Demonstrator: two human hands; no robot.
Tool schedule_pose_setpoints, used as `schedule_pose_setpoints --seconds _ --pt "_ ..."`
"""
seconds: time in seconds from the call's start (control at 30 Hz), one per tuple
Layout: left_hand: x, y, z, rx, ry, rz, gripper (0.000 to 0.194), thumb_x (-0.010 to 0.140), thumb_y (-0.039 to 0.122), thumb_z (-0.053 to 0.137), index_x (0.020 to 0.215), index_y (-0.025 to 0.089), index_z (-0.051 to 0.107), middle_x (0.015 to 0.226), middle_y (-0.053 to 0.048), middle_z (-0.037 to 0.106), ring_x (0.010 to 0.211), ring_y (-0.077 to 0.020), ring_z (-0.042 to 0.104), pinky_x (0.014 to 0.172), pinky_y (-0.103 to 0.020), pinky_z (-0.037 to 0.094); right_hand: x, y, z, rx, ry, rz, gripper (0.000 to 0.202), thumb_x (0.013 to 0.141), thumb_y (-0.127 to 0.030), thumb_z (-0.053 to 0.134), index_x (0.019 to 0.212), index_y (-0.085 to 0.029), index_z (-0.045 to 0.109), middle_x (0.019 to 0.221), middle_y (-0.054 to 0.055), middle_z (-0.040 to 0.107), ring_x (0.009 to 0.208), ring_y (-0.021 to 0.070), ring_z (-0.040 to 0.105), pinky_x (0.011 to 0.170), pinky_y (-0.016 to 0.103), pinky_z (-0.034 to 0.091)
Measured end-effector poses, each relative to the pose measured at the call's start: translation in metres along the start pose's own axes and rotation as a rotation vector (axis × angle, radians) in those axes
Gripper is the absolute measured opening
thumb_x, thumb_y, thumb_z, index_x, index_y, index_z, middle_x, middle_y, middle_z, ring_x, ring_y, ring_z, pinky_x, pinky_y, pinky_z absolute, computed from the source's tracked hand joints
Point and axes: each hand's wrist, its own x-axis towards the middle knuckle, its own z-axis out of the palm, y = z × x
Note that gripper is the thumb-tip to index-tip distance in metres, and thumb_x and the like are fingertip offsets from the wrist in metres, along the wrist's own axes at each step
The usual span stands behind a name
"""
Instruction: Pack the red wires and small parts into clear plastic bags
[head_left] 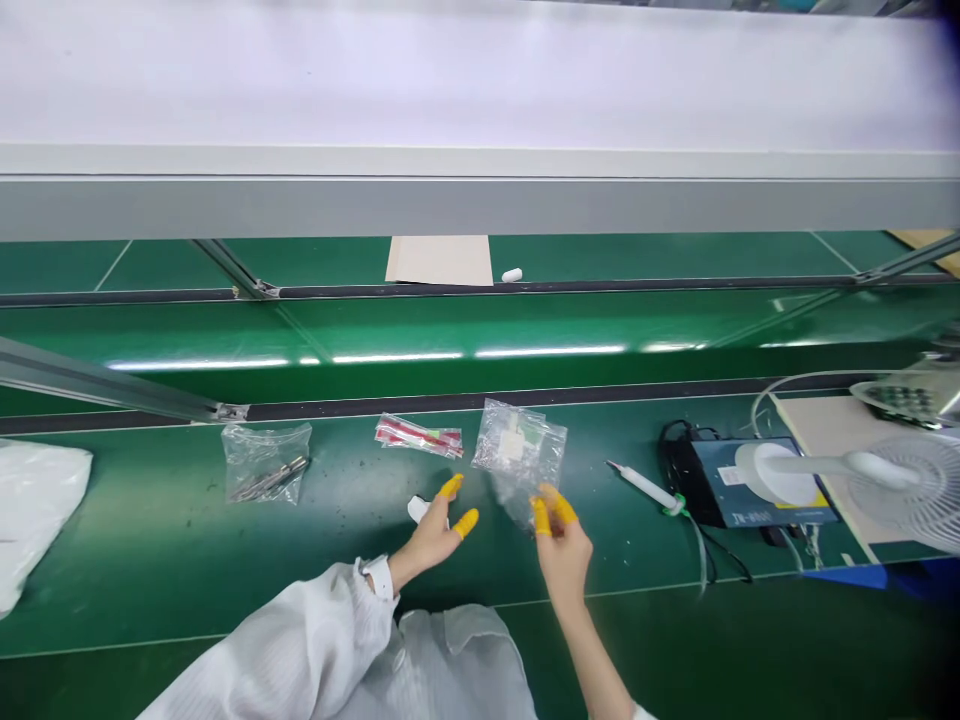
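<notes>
Yellow finger cots cover fingertips on both hands. My left hand [433, 530] is held open above the green bench, thumb and forefinger spread with nothing between them. A small white object [418, 509] lies right beside it, partly covered by the fingers. At the lower right edge of a clear plastic bag [517, 445], my right hand [561, 540] is closed, thumb and forefinger pinching the film. Inside that bag are whitish and pale green pieces too unclear to name. Just left of it lies a flat clear packet [418, 436] with red strips.
Farther left, a clear bag [268, 465] contains thin metal pieces, and a white plastic bag [37, 510] lies at the edge. On the right are a syringe [646, 487] with tubing, a blue dispenser box [757, 490] and a white fan [900, 485]. A metal-framed shelf [480, 205] crosses overhead.
</notes>
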Motion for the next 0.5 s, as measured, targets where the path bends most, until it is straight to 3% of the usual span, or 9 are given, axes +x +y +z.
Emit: schedule_pose_setpoints --seconds 0.03,0.1,0.17,0.23,0.3,0.37,0.43,0.5 --pt "-0.002 0.0 0.007 -0.022 -0.008 0.013 0.076 0.071 0.043 0.067 0.134 0.015 0.034 0.144 -0.019 0.031 0.135 -0.0301 0.027 0.112 -0.048 0.018 -0.007 0.001 0.001 -0.032 0.011 -0.032 0.045 0.074 -0.04 0.062 0.112 -0.017 0.061 0.107 0.015 0.065 0.082 0.0271 0.065 0.074 0.043 0.053" --pt "-0.005 0.001 0.023 -0.082 -0.067 0.04 0.08 0.068 0.044 0.07 0.135 0.017 0.034 0.143 -0.018 0.035 0.132 -0.029 0.033 0.111 -0.045 0.024 -0.024 0.002 0.003 -0.062 -0.042 -0.099 0.042 0.069 -0.034 0.066 0.108 -0.02 0.064 0.105 0.012 0.066 0.088 0.0276 0.063 0.08 0.042 0.051" --pt "-0.003 0.004 0.035 -0.148 -0.104 0.061 0.068 0.072 0.05 0.064 0.128 0.017 0.042 0.133 -0.016 0.048 0.123 -0.027 0.046 0.106 -0.042 0.034 -0.038 0.003 0.004 -0.068 -0.112 -0.153 0.038 0.065 -0.031 0.068 0.102 -0.022 0.067 0.1 0.009 0.068 0.091 0.0272 0.063 0.083 0.042 0.05" --pt "-0.001 0.007 0.04 -0.193 -0.115 0.064 0.056 0.078 0.056 0.053 0.117 0.016 0.052 0.119 -0.013 0.06 0.111 -0.0255 0.056 0.101 -0.042 0.04 -0.044 0.003 -0.001 -0.079 -0.042 -0.167 0.043 0.067 -0.032 0.067 0.109 -0.021 0.062 0.11 0.01 0.063 0.099 0.0273 0.059 0.089 0.044 0.047" --pt "0.001 0.009 0.038 -0.212 -0.167 0.044 0.051 0.078 0.058 0.05 0.103 0.014 0.059 0.102 -0.011 0.068 0.097 -0.0251 0.063 0.093 -0.043 0.046 -0.038 0.002 -0.01 -0.012 0.1 -0.069 0.059 0.066 -0.035 0.071 0.12 -0.021 0.052 0.125 0.012 0.053 0.112 0.0286 0.051 0.097 0.048 0.038" --pt "0.002 0.01 0.034 -0.216 -0.253 0.017 0.047 0.075 0.057 0.055 0.092 0.014 0.063 0.09 -0.009 0.07 0.086 -0.0242 0.067 0.085 -0.042 0.051 -0.025 -0.001 -0.019 0.133 0.134 0.095 0.075 0.058 -0.044 0.075 0.124 -0.02 0.048 0.128 0.013 0.051 0.117 0.0307 0.048 0.099 0.049 0.036" --pt "0.005 0.01 0.03 -0.218 -0.319 -0.02 0.043 0.073 0.054 0.06 0.087 0.014 0.065 0.087 -0.008 0.07 0.082 -0.0237 0.067 0.08 -0.041 0.053 -0.011 -0.004 -0.022 0.261 0.038 0.233 0.071 0.052 -0.051 0.076 0.113 -0.018 0.057 0.111 0.013 0.063 0.102 0.031 0.058 0.087 0.046 0.046" --pt "0.01 0.009 0.028 -0.214 -0.312 -0.053 0.04 0.072 0.051 0.062 0.086 0.014 0.065 0.087 -0.008 0.07 0.081 -0.0236 0.067 0.078 -0.041 0.053 0.0 -0.007 -0.021 0.303 -0.022 0.302 0.056 0.052 -0.051 0.077 0.094 -0.016 0.065 0.084 0.011 0.07 0.074 0.0263 0.065 0.065 0.038 0.054"
